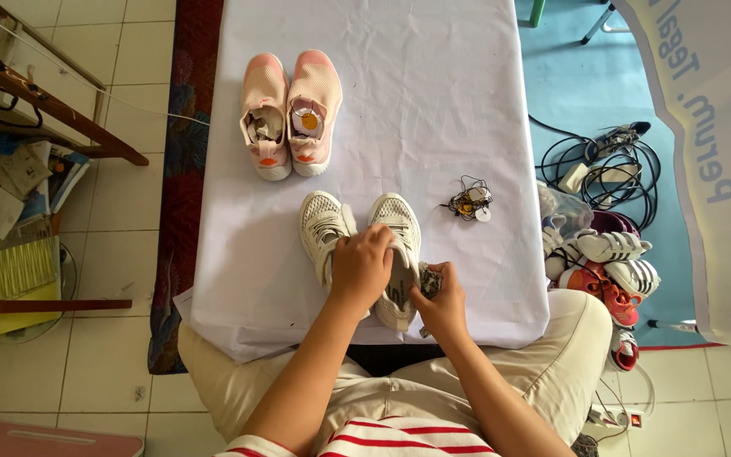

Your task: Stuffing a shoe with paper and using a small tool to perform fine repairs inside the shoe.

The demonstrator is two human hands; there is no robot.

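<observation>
The left hand (361,267) is closed over the top of the right-hand white shoe (398,254), holding it near the front edge of the white-covered surface (433,101). The right hand (442,303) pinches crumpled paper (430,279) at that shoe's opening. The other white shoe (321,228) lies touching it on its left. Beyond the white shoe stands a pair of pink shoes (289,114); to its right lies a small bundle of tags and string (469,201)
</observation>
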